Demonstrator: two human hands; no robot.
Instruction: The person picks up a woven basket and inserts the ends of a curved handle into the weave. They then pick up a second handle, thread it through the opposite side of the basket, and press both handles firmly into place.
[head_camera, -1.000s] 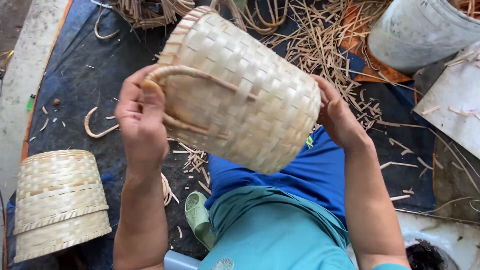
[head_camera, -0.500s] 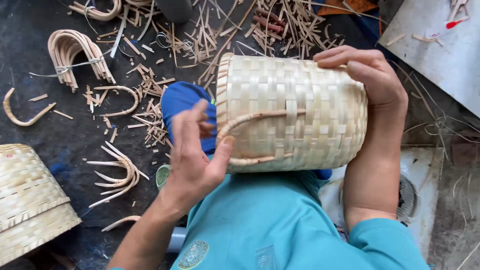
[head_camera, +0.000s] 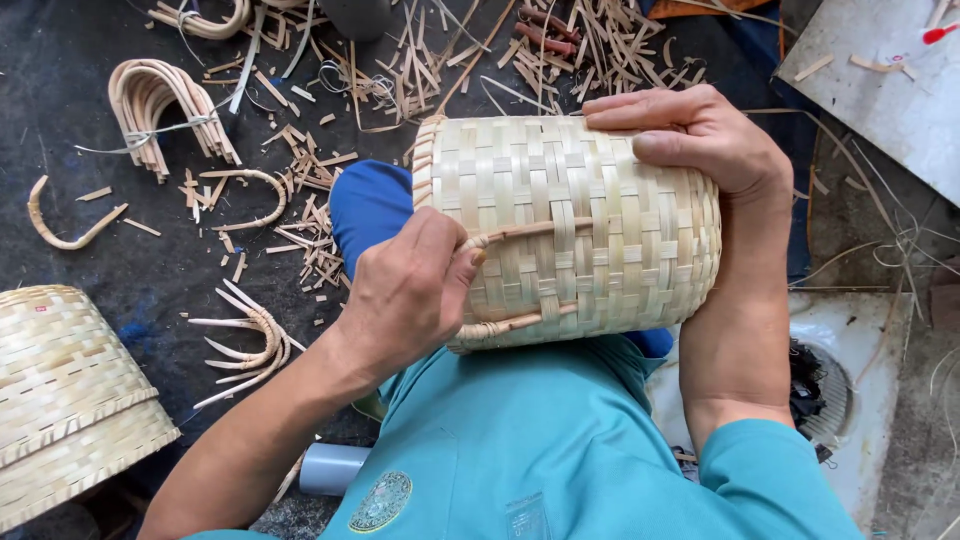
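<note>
pale woven bamboo basket (head_camera: 580, 225) lies on its side across the lap, with stacked woven bamboo baskets (head_camera: 70, 400) at the dark mat's left edge; left hand (head_camera: 405, 295) pinches its curved cane handle (head_camera: 520, 275), right hand (head_camera: 700, 135) closed over the base; fixing the handle looks in hand, calling for a firm seating push

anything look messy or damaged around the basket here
The woven basket held by the left hand and right hand looks intact. Offcut strips lie scattered over the dark ground beside it.
</note>
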